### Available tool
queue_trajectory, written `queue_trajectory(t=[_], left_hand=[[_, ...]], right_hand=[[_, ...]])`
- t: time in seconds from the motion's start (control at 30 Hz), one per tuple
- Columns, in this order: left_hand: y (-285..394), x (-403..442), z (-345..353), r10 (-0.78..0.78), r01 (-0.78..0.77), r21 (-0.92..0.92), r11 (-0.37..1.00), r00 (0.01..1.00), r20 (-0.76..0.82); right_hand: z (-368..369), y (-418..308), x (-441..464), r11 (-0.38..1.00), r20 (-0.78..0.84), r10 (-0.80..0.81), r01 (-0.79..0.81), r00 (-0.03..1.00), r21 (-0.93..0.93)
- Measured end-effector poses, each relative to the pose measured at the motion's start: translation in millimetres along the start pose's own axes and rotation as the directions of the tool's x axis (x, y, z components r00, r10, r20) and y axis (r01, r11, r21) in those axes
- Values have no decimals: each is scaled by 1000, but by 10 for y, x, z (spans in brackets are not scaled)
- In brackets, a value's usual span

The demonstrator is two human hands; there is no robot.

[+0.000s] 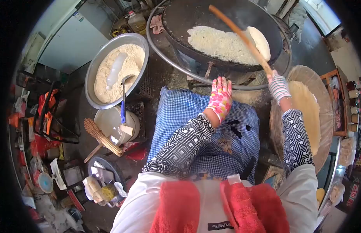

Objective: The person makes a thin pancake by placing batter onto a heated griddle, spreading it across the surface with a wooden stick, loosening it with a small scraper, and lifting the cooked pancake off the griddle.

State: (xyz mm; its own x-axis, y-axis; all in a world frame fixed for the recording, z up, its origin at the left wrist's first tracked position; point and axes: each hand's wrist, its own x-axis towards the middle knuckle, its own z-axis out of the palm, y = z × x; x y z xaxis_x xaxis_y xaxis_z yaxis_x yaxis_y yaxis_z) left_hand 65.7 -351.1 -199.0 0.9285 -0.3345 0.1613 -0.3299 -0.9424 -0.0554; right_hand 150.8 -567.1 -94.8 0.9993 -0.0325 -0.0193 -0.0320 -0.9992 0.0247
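Griddle (258, 15): Black and round, it stands ahead of the worker with a metal hoop (246, 87) running around it.
Checked cloth (174, 110): Blue and white, with dark holes at right, it spreads between the two forearms, just short of the hoop.
Lined basket (323, 103): Clear sheeting covers its sides at far right; pale flat rounds (304, 112) lie inside, near the right hand (278, 87).
Basin (144, 44): Metal, at left, well apart from both hands, it holds a pale mixture, a bottle (116, 70) and the head of a blue-handled ladle (123, 112).
Pale sheet (219, 44): Spread along the griddle's near side, it lies beyond the left hand (220, 98), across the hoop and the griddle's edge.
Wooden stick (238, 33): It slants up and left from the right hand, crossing over the sheet; whether it touches cannot be told.
Left hand: Flower-gloved, it reaches forward at the hoop, fingers straight and side by side; contact with the metal is unclear.
White lump (261, 43): Rounded, it rests at the sheet's right end, ahead of the right hand and beside the stick.
Right hand: Striped glove closed around the stick's near end, just outside the griddle's edge.
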Motion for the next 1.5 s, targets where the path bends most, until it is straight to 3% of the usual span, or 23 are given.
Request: queue_trajectory(t=[0.13,0.23,0.3,0.37,0.47,0.53,0.57,0.63,0.67,0.7,0.83,0.9,0.97,1.07,1.1,1.2,1.27,1.3,1.37,1.5], left_hand=[[-114,-31,-163,-6,6,-8,1000,999,39],[-225,-100,-97,-20,20,-46,999,1000,5],[-301,-97,-11,-45,45,8,999,999,-27],[-375,-152,-148,-76,76,27,997,997,-20],[-508,-214,-176,-102,102,0,995,995,-10],[-574,-224,-316,-156,152,76,985,987,39],[-529,-184,-389,-216,217,8,976,971,104],[-423,-142,-478,-15,15,4,1000,996,87],[-283,-156,-500,31,-30,-20,999,999,30],[-197,-151,-567,65,-58,-71,996,993,94],[-108,-137,-394,33,-34,9,999,996,88],[-162,-150,-307,11,-13,46,999,999,51],[-221,-154,-186,7,-11,108,994,999,32],[-294,-151,-120,-12,27,140,990,994,-112],[-306,-169,-88,-17,35,129,991,990,-141],[-379,-197,-201,-50,67,144,987,992,-115],[-395,-212,-358,-142,154,203,967,987,-75],[-399,-244,-477,-186,191,230,954,982,-41],[-462,-189,-256,-212,239,185,953,965,-156],[-638,-171,-189,-181,208,154,966,968,-175]], right_hand=[[179,287,361,988,1,136,-136,991,67],[121,133,212,983,-22,21,-17,1000,181],[170,10,-23,991,-29,-93,95,995,96],[443,169,25,998,30,-48,47,998,31],[530,521,367,995,-45,72,-69,996,68],[253,270,168,995,-75,34,-26,997,95],[121,131,40,993,-101,10,2,995,120],[173,14,-43,999,-27,-28,27,999,-30],[372,194,93,1000,-52,-4,5,999,3],[494,394,208,999,-70,28,-26,997,35],[313,324,225,995,-132,71,-61,989,79],[226,104,-102,956,-189,-106,152,976,249],[270,-21,-327,983,10,-182,183,983,-6],[599,563,23,983,-107,-2,22,994,182],[577,633,153,989,-63,93,-85,994,120],[288,286,-1,994,-158,37,-20,987,107],[237,169,-93,996,-91,-82,81,992,-23],[356,216,-46,998,-40,-42,40,998,-51],[486,462,154,995,-89,93,-90,992,30],[323,244,140,991,-83,73,-63,994,117]])
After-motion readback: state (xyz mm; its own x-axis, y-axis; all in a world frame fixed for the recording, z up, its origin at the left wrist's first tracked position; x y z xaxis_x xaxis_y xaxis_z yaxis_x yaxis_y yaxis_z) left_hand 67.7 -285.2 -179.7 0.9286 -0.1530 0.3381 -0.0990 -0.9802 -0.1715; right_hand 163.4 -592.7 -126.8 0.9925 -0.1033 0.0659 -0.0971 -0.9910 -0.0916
